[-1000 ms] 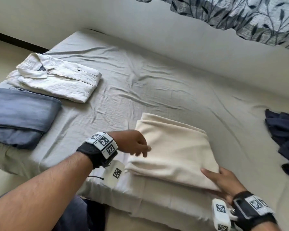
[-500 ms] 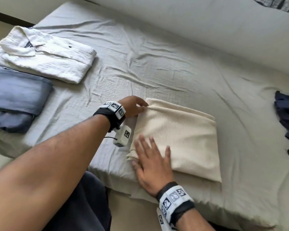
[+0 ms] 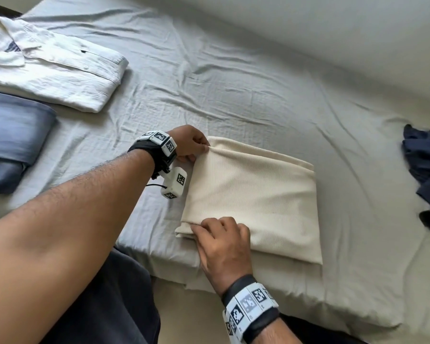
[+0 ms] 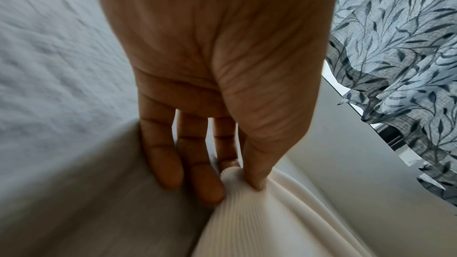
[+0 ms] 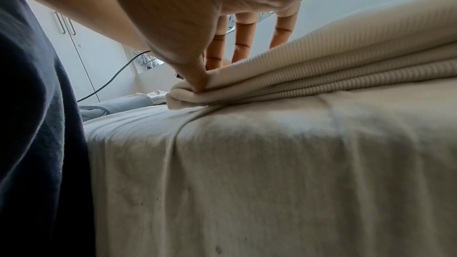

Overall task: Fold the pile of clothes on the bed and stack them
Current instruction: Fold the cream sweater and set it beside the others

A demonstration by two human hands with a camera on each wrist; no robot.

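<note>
A folded cream ribbed garment [image 3: 256,197] lies near the bed's front edge. My left hand [image 3: 191,147] pinches its far left corner between thumb and fingers; the left wrist view shows that pinch [image 4: 235,179] on the cream fabric [image 4: 267,222]. My right hand [image 3: 221,234] grips the near left corner, thumb under the top layers [image 5: 197,83] of the cream garment [image 5: 321,69], fingers on top. A folded white shirt [image 3: 52,65] and folded blue trousers [image 3: 13,135] lie side by side at the left. A crumpled dark navy garment [image 3: 427,175] sits at the right edge.
The grey bedsheet [image 3: 233,83] is wrinkled and bare between the folded pieces and the navy garment. A pale wall [image 3: 333,26] runs behind the bed. The mattress side [image 5: 272,173] drops off right under the cream garment. My dark trouser leg [image 3: 104,301] stands against the bed's front.
My right hand moved from the garment's near right corner to its near left corner, lay flat there, and now curls onto the edge. My left hand closed on the far left corner.
</note>
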